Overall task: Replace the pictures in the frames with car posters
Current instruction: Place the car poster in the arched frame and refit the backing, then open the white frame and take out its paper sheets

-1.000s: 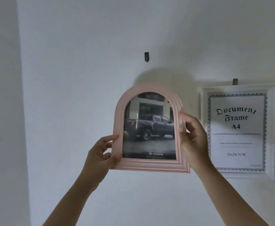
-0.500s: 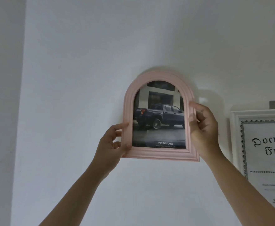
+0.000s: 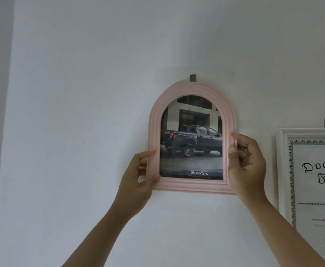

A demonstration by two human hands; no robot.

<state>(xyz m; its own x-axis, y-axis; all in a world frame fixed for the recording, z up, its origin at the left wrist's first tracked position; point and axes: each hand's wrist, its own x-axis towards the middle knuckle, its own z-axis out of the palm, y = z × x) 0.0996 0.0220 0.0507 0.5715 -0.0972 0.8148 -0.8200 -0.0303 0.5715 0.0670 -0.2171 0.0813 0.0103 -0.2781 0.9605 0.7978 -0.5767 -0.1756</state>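
At the wall, left hand (image 3: pixel 138 178) & right hand (image 3: pixel 246 166) grip pink frame (image 3: pixel 191 186) — hook (image 3: pixel 192 78) half-hidden.

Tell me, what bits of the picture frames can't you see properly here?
- Head view: whether the pink arched frame is caught on the wall hook; the frame's top hides the join.
- White document frame: right part cut off by the image edge.
- Fine print under TOYOTA on the car poster: too small.
- Frame's side edges: partly covered by the left hand and right hand.

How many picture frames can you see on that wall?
2: a pink arched frame held at the centre by both hands, and a white document frame at the right edge, partly out of view.
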